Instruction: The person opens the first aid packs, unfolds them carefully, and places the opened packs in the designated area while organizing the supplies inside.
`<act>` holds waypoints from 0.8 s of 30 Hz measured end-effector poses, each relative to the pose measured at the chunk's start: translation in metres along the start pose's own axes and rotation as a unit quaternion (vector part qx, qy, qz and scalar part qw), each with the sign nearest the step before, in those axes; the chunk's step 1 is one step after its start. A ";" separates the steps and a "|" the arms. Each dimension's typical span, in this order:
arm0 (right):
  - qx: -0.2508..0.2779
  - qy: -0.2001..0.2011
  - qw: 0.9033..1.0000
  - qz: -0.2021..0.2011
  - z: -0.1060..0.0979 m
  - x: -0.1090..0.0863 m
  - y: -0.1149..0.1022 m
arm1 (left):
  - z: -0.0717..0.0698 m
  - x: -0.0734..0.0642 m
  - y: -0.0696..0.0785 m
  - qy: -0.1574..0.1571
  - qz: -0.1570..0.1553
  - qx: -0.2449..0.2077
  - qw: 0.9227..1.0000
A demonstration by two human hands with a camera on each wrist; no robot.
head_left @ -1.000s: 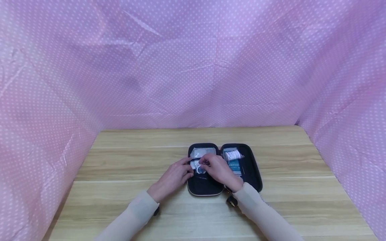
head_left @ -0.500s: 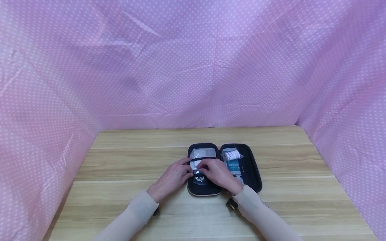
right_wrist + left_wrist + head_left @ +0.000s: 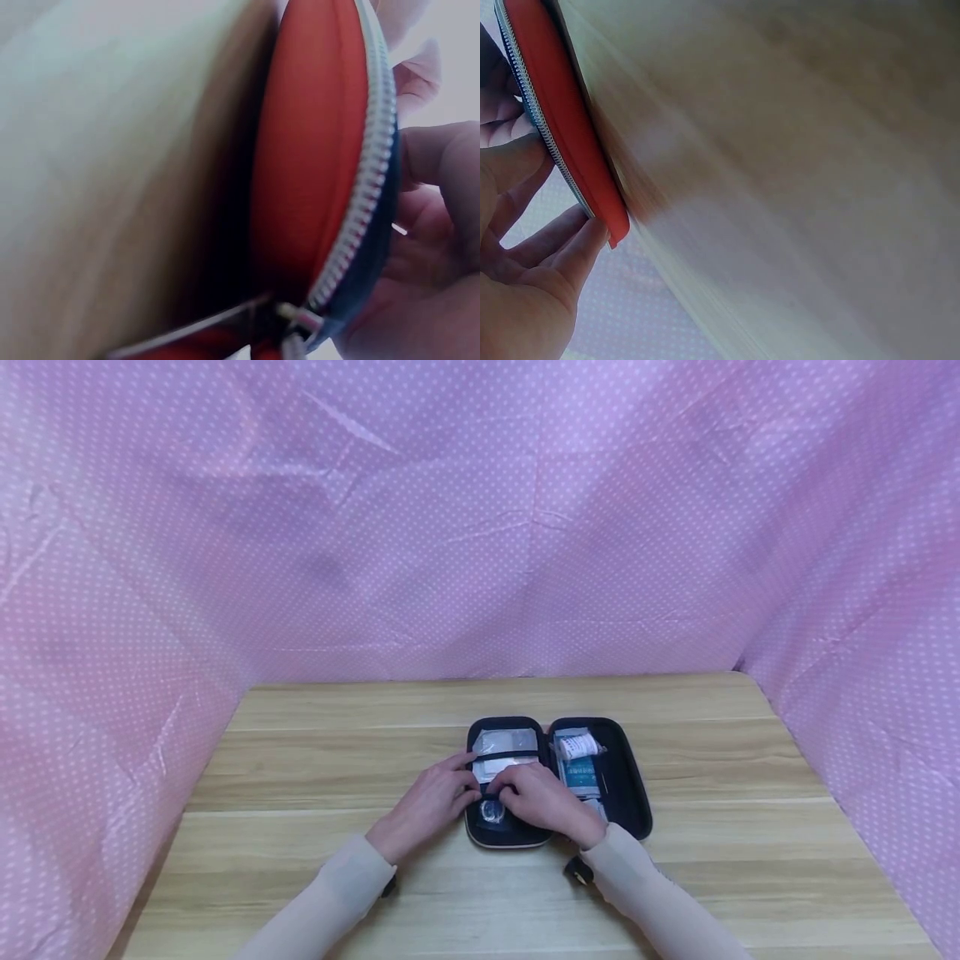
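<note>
A black-lined zip case (image 3: 510,839) lies unfolded on the table, its outer shell (image 3: 562,112) red in both wrist views. My left hand (image 3: 435,789) rests along the left rim, fingers spread and touching the edge near the zip (image 3: 371,165). Over the same half, my right hand (image 3: 543,797) has thumb and forefinger bent together at the lower elastic strap (image 3: 487,796). They appear to pinch the upper end of a clear plastic packet with a round item (image 3: 492,811), which shows below that strap; the fingertips are partly hidden. Flat white packets (image 3: 506,742) sit under the upper strap (image 3: 517,754).
In the case's right half lie a wrapped white roll (image 3: 580,746), a teal packet (image 3: 581,777) and a small pale packet (image 3: 596,807) partly behind the right wrist. The wooden table (image 3: 315,727) is bordered by a pink dotted cloth (image 3: 480,568).
The clear packet has gone down toward the near end of the left half, now showing below the lower strap. My right hand has moved slightly nearer with it; the left hand stays put.
</note>
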State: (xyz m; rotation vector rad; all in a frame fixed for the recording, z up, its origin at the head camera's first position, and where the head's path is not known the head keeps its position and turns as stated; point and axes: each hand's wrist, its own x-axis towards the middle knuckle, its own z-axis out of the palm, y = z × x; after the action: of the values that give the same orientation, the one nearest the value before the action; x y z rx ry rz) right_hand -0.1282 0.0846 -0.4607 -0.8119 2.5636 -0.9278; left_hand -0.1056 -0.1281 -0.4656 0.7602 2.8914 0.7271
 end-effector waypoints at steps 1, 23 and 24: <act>0.002 -0.002 1.000 0.000 0.000 0.000 0.000 | 0.000 0.000 0.000 0.000 -0.001 0.000 1.000; 0.044 -0.002 0.999 0.012 0.002 -0.012 -0.004 | 0.003 -0.001 0.000 -0.002 0.003 0.030 1.000; 0.040 0.005 0.999 0.010 0.001 -0.014 -0.004 | 0.003 -0.001 0.001 0.002 0.005 0.031 0.999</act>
State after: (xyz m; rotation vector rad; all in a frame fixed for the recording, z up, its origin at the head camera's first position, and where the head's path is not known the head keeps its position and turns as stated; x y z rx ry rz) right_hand -0.1148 0.0901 -0.4576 -0.7594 2.5205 -1.0233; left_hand -0.1035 -0.1270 -0.4681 0.7822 2.9281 0.6424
